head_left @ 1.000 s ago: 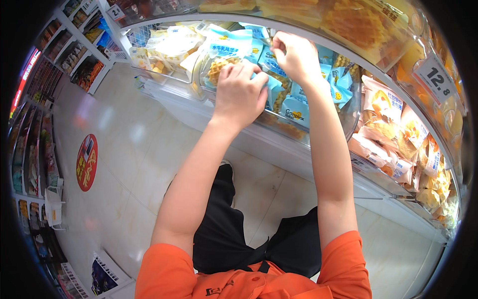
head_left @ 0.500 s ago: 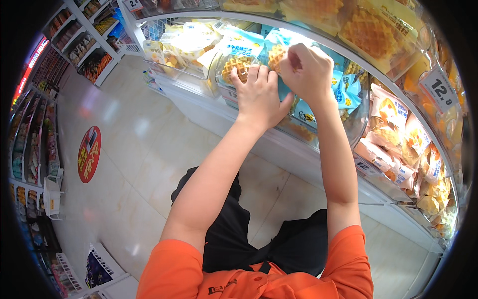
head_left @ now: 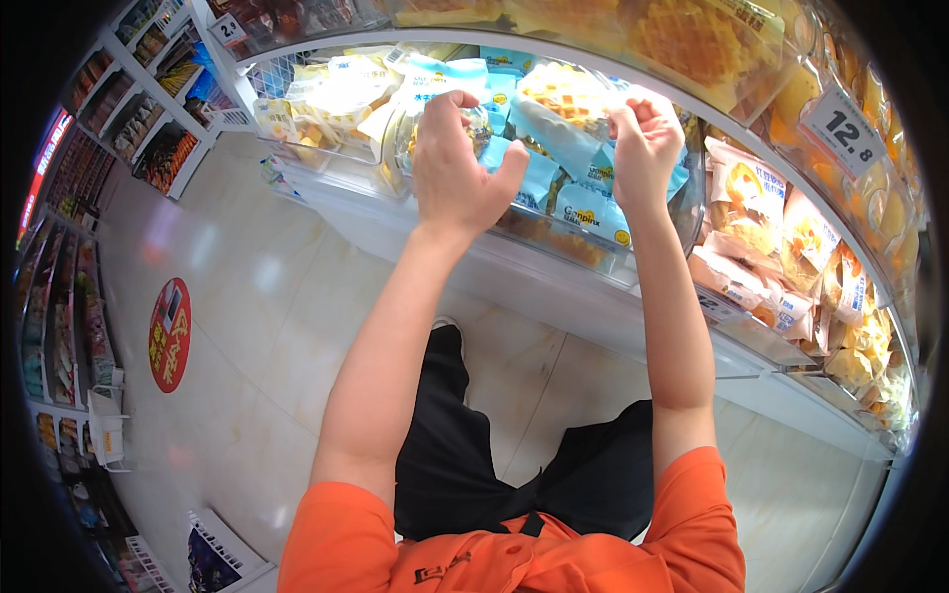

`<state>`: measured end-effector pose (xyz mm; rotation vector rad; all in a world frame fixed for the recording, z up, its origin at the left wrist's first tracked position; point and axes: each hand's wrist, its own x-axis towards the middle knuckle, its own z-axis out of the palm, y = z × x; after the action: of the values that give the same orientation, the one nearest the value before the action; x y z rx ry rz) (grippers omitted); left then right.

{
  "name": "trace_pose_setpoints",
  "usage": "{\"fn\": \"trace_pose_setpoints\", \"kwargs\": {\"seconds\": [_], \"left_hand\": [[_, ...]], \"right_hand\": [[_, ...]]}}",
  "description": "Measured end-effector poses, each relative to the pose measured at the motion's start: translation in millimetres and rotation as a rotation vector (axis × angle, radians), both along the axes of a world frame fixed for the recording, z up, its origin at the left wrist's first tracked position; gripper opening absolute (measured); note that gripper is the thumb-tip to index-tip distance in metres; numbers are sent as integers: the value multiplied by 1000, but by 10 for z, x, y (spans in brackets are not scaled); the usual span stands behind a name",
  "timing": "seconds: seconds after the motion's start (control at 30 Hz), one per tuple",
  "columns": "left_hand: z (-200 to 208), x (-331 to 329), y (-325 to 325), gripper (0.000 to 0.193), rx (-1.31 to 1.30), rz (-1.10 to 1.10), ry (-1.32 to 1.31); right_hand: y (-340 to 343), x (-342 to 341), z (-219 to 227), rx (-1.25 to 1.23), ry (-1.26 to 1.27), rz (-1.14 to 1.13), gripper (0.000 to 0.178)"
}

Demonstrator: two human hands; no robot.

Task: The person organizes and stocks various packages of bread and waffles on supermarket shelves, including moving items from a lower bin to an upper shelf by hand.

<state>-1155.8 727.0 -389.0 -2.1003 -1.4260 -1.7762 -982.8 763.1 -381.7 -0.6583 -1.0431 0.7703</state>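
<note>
Blue-and-clear packets of waffles fill a clear plastic bin on the lit shelf. My left hand is over the bin's left part, thumb spread away from its bent fingers, with nothing seen in it. Partly behind its fingers stands a waffle packet. My right hand is over the bin's right part, fingers curled in; whatever they may pinch is hidden. Beside its thumb lies a tilted waffle packet, waffle side up. A blue packet stands at the bin's front, between my hands.
White and yellow packets sit in the bin to the left, pink packets to the right. An upper shelf with a price tag overhangs the bins. Behind, at left, are more store shelves and a red floor sticker.
My left hand has lifted off the packets and shifted left. My right hand has moved right and down. The waffle packet between them now lies more exposed and tilted.
</note>
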Motion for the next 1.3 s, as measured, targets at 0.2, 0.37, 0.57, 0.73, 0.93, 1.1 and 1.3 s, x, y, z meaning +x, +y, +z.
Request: {"fn": "trace_pose_setpoints", "kwargs": {"seconds": [0.2, 0.37, 0.57, 0.73, 0.93, 1.1, 1.3], "left_hand": [[-7, 26, -31, 54, -120, 111, 150], [-38, 123, -106, 59, -117, 186, 341], [-29, 302, -282, 71, -286, 305, 509], [-48, 362, -301, 64, -304, 437, 624], [-22, 427, -327, 66, -478, 493, 724], [31, 402, -319, 71, -572, 456, 718], [109, 379, -303, 73, -736, 450, 773]], "right_hand": [[-152, -20, -112, 193, -607, 175, 16], [-251, -35, -128, 57, -793, 151, 30], [-161, 25, -234, -133, -735, 124, 52], [-146, 14, -197, -94, -819, -57, 48], [78, 171, -224, 201, -882, -805, 42], [236, 448, -140, -264, -1083, -623, 47], [492, 568, 245, -604, -1361, -503, 47]]}}
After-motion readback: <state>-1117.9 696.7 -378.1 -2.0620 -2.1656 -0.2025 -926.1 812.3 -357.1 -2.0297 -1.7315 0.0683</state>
